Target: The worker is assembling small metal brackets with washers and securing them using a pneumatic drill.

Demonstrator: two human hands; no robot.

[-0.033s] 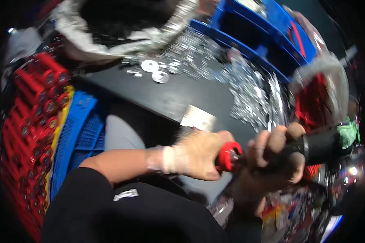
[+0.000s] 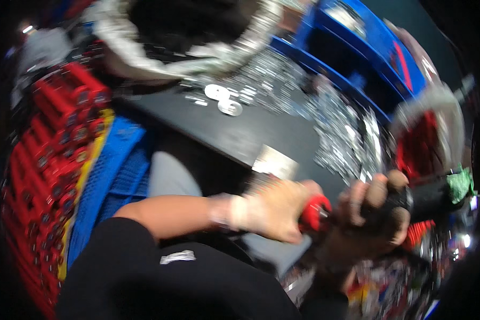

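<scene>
My left hand is closed around a red piece, whose rounded end pokes out beyond the fingers. Facing that end is a thick black cylindrical tool, probably a power screwdriver, and my right hand wraps round it. A thin dark shaft between the two seems to meet the red piece, but blur hides the exact contact. Just beyond my left hand, a pale square block lies at the edge of the dark work table.
Red tubular parts are stacked at left beside a blue crate. A white-rimmed sack, two metal discs and loose metal pieces cover the far table. Blue bins and a plastic bag with red contents stand at right.
The whole scene has shifted slightly to the right in the picture, with motion blur. Both hands keep their grips, and the red piece and black tool remain end to end.
</scene>
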